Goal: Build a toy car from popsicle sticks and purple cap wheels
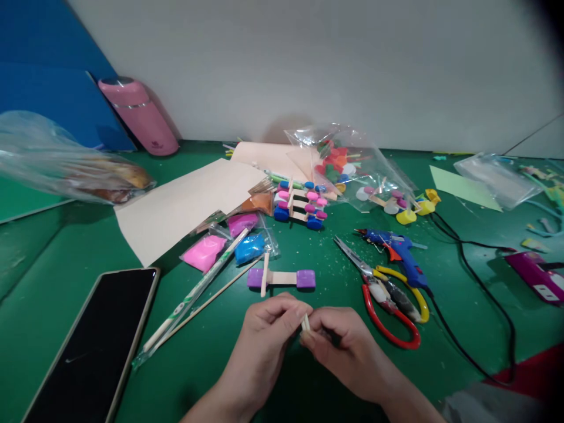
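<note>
Small pale wooden sticks point(305, 322) are pinched between my two hands near the front middle of the green table. My left hand point(274, 338) has its thumb and fingers closed on them from the left. From the right, my right hand point(346, 346) grips them too, fingers curled. Just beyond my hands lies a wooden stick piece with purple blocks point(305, 278) at its ends and a thin stick point(265, 275) across its left part. Farther back stands a stack of stick pieces with blue and pink ends point(300, 204).
Pliers point(388, 294) and a blue glue gun point(403, 252) with a black cord lie right. A phone point(94, 346), wrapped straw point(194, 294) and clay packets point(204, 252) lie left. Behind are paper point(189, 205), a pink bottle point(143, 117) and plastic bags point(352, 153).
</note>
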Action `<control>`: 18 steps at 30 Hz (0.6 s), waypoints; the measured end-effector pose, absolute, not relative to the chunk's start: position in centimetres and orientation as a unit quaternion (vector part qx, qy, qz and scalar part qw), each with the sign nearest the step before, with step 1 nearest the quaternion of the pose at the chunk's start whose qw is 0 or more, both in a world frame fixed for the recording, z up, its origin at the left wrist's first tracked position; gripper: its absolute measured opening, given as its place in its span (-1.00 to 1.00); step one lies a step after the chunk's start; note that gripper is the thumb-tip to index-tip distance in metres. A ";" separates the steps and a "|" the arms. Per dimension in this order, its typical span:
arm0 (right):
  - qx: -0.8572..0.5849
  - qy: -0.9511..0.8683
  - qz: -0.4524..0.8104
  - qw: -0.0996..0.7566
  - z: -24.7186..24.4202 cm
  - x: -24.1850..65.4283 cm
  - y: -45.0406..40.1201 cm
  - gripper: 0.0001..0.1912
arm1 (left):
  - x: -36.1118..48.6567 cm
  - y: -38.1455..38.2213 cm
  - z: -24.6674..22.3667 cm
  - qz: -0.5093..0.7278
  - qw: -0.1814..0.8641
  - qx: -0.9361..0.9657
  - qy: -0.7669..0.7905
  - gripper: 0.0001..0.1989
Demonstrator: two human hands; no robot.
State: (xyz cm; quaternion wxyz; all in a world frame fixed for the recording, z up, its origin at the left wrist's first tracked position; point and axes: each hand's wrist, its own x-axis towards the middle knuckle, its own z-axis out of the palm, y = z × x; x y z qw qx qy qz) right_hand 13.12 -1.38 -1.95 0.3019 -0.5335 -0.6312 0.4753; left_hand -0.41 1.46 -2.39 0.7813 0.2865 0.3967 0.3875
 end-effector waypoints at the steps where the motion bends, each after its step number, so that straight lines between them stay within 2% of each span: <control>1: -0.536 -0.625 0.480 0.302 -1.9 13.1 -1.4 -0.70 | -0.3 1.5 -2.3 0.385 0.785 0.277 0.398 -0.85; 5: -0.540 -0.591 0.517 0.303 -1.7 13.1 -1.1 -0.70 | -0.1 1.6 -2.2 0.375 0.809 0.214 0.398 -0.82; 10: -0.543 -0.575 0.531 0.304 -1.5 13.1 -1.0 -0.65 | -0.2 1.7 -2.3 0.387 0.823 0.197 0.366 -0.67; 15: -0.541 -0.578 0.530 0.305 -1.6 13.1 -1.2 -0.68 | -0.4 1.6 -2.4 0.364 0.802 0.283 0.380 -0.88; 18: -0.546 -0.579 0.525 0.304 -1.7 13.1 -1.1 -0.68 | -0.5 1.6 -2.4 0.360 0.781 0.334 0.386 -0.87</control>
